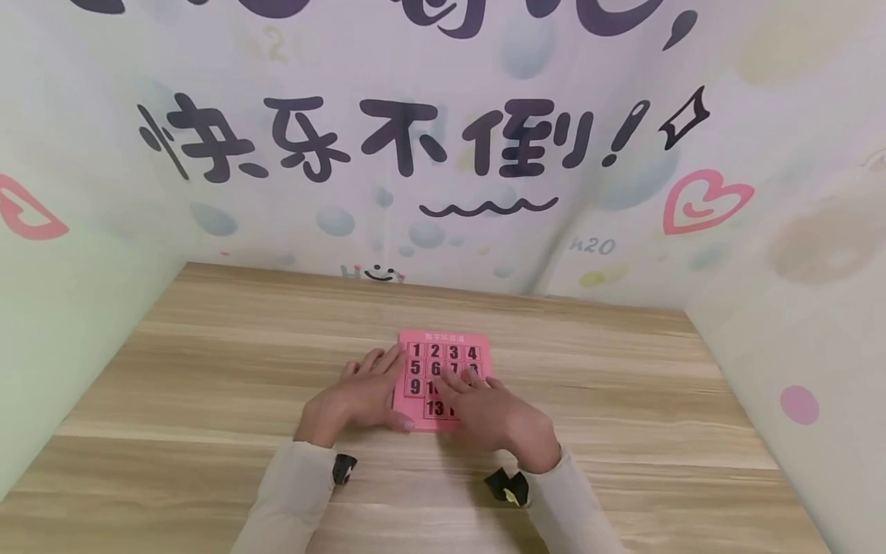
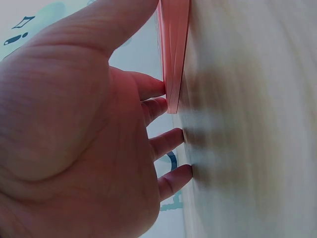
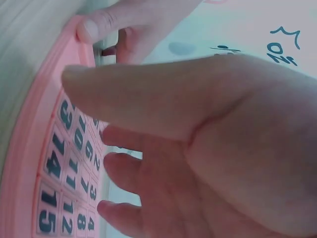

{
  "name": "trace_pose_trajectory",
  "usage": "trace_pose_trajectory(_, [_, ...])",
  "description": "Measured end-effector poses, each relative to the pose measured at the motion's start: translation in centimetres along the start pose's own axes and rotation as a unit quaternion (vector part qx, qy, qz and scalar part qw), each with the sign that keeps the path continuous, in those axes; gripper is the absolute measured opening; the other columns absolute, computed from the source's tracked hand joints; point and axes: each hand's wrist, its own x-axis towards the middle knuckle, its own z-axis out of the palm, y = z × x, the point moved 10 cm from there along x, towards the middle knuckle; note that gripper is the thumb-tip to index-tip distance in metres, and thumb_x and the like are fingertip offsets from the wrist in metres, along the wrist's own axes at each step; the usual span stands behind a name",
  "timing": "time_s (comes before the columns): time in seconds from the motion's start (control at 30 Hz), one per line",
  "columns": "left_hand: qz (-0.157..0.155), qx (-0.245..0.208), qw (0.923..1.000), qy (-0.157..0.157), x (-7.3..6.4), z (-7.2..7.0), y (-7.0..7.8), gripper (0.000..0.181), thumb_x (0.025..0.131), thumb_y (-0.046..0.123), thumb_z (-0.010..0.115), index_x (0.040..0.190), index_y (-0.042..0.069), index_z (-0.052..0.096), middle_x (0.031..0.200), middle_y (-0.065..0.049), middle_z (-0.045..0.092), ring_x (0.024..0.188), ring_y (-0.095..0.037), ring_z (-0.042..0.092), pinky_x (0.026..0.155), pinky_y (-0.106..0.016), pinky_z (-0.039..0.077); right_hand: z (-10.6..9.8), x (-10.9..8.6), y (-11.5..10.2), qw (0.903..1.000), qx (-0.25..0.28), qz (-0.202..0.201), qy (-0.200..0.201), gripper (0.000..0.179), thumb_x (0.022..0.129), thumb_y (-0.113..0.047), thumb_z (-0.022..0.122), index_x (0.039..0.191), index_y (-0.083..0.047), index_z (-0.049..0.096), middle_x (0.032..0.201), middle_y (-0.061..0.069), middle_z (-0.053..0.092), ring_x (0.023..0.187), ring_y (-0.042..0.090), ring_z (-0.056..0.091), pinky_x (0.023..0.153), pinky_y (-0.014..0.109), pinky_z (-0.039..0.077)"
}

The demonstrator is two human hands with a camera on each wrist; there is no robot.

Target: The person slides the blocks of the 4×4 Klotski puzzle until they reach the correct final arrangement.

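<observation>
A pink number slide puzzle (image 1: pixel 411 410) lies flat on the table, its rows reading from 1 upward. The bottom row has a gap at its left end, beside tile 13. My left hand (image 1: pixel 363 396) braces the puzzle's left side, thumb on the near left corner of the frame; in the left wrist view its index fingertip touches the pink edge (image 2: pixel 174 49). Extended over the tiles, my right hand (image 1: pixel 484 412) has its fingertips on the middle rows and covers part of the right side. In the right wrist view its thumb (image 3: pixel 94 89) lies over the near frame, by tile 13.
The wood-grain table (image 1: pixel 228 369) reaches back to a printed cloth wall (image 1: pixel 388 208) with large dark lettering. Similar pale walls stand at left and right. Dark patches (image 1: pixel 508 486) show at both sleeve cuffs.
</observation>
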Motion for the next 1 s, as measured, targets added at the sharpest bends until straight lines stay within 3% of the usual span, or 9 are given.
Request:
trace_pose_trajectory(0.33, [0.001,-0.001,1.0,-0.001,0.1,0.0,0.2,0.113,0.079,0.05,0.079,0.159,0.005,0.013,0.167,-0.011,0.005,0.152,-0.038,0.008,0.119,-0.058,0.013,0.5,-1.4,0.7,0.9986,-0.048,-0.016,0.015,0.056,0.103,-0.029,0.052,0.155,-0.017,0.036,0.165,-0.001,0.023,0.15,0.04,0.016,0.118,0.058,0.022])
trace_pose_trajectory(0.77, [0.0,0.008,1.0,0.0,0.0,-0.1,0.0,0.115,0.078,0.053,0.078,0.159,0.004,0.012,0.167,-0.012,0.005,0.151,-0.04,0.008,0.118,-0.06,0.014,1.2,-2.3,0.0,0.9973,-0.067,-0.029,0.007,0.059,0.1,-0.021,0.055,0.155,-0.025,0.035,0.163,-0.008,0.027,0.151,0.036,0.02,0.118,0.056,0.024])
trace_pose_trajectory(1.0, [0.001,0.002,1.0,-0.001,0.0,-0.1,0.2,0.115,0.078,0.051,0.079,0.159,0.003,0.012,0.167,-0.013,0.005,0.151,-0.04,0.009,0.118,-0.059,0.015,1.4,-2.3,-0.4,0.9964,-0.082,-0.02,-0.004,0.058,0.1,-0.026,0.055,0.155,-0.028,0.036,0.162,-0.01,0.026,0.151,0.033,0.019,0.119,0.056,0.023])
